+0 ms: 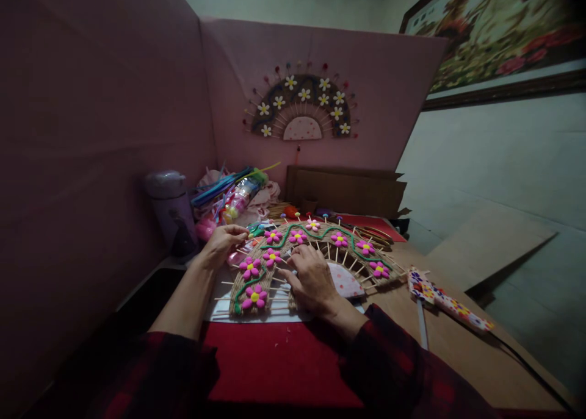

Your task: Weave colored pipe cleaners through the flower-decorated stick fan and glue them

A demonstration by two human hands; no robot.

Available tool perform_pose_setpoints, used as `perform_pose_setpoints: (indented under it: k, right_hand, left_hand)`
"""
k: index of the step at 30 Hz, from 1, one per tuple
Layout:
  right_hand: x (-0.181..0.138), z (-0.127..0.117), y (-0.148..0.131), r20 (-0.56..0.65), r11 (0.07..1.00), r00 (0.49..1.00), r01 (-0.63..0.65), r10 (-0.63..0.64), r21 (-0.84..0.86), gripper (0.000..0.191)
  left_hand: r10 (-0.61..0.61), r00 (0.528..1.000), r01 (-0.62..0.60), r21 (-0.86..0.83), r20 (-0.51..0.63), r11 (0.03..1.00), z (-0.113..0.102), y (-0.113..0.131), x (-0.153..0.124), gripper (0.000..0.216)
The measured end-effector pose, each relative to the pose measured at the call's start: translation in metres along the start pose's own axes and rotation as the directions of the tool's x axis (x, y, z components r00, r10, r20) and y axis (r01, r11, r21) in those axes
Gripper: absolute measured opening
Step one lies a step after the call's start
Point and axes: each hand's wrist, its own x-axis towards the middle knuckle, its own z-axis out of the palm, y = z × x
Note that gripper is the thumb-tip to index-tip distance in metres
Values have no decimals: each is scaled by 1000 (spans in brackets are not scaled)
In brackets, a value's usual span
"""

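A half-round woven fan (315, 248) lies on the table, made of jute cord over wooden sticks, with pink flowers and a green wavy cord. My right hand (311, 277) lies flat on its middle, fingers spread over the weave. My left hand (223, 243) is at the fan's upper left edge, fingers curled in a pinch near a green piece (255, 229); what they hold is too small to make out. A red sheet (274, 361) lies under my forearms.
A finished fan with white flowers (302, 108) hangs on the pink partition. A purple lidded cup (170, 208) and a heap of coloured craft supplies (233, 196) stand at the back left. A patterned glue gun (446, 300) lies to the right with its cable. A cardboard box (343, 190) stands behind.
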Motion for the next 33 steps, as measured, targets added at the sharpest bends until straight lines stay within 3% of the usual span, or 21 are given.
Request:
perform_pose_setpoints:
  k: [33]
  right_hand:
    - [0,1,0,-6,1000,1000,5,-5,-7,19]
  left_hand:
    - [-13,1000,14,95,-10,995,9,1,-4,18]
